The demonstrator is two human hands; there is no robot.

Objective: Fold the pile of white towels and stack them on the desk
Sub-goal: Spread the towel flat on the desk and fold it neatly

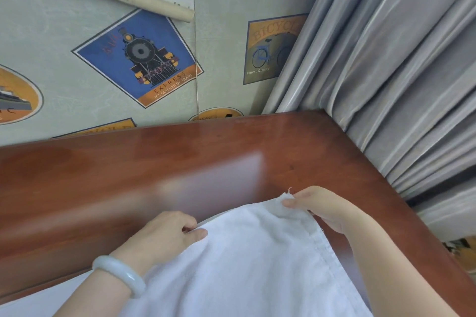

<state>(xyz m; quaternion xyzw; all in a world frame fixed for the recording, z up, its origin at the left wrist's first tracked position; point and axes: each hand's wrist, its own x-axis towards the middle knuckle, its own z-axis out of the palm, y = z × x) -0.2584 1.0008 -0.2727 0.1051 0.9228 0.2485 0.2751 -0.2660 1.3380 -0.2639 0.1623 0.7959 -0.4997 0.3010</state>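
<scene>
Right hand (327, 210) pinched the far corner of the white towel (244, 267) between thumb and curled fingers, at 1 o'clock on the cloth. One frayed thread stood up from that corner. Left hand (167, 235) gripped the far edge at 11 o'clock, thumb laid on top and fingers curled at the hem.

Towel sat at 6 o'clock in view, over the near part of the desk (180, 162), and ran off the bottom of the frame. Surface was soft, nubbly terry, with a flat stitched band down the right edge. The far edge sagged slightly between the two hands.

Desk was reddish-brown wood with a glossy finish, a pale glare patch at centre and a rounded corner at 1 o'clock.

Bangle (121, 274) on the left wrist at 7 o'clock was smooth, pale and translucent.

Wallpaper (51, 33) at 11 o'clock was grey-green and printed with a diamond-shaped train poster (139, 59).

Curtain (386, 59) at 2 o'clock was grey and satiny, in deep pleats.
</scene>
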